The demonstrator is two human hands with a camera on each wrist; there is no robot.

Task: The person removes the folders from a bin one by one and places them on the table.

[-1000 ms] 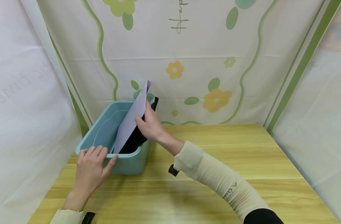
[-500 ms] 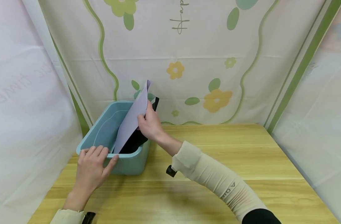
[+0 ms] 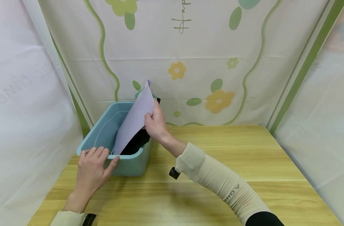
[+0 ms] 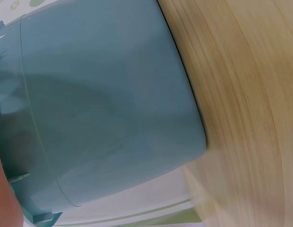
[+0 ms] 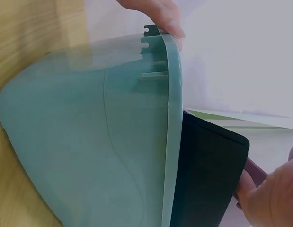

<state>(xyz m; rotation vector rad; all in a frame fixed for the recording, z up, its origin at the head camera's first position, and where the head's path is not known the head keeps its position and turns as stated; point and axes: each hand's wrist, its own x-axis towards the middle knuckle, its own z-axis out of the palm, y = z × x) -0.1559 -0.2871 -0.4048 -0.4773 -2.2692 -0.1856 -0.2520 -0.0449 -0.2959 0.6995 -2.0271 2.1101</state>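
Jutting from bin (image 3: 129, 167): purple sheet (image 3: 134, 119), black panel (image 3: 136, 142)

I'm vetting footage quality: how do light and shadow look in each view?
Head: a soft shadow falls on the table below the right sleeve, and the black object in the tub shows little detail. Left wrist: a broad, darker shade spreads over the tub's side. Right wrist: the white cloth looks washed out.
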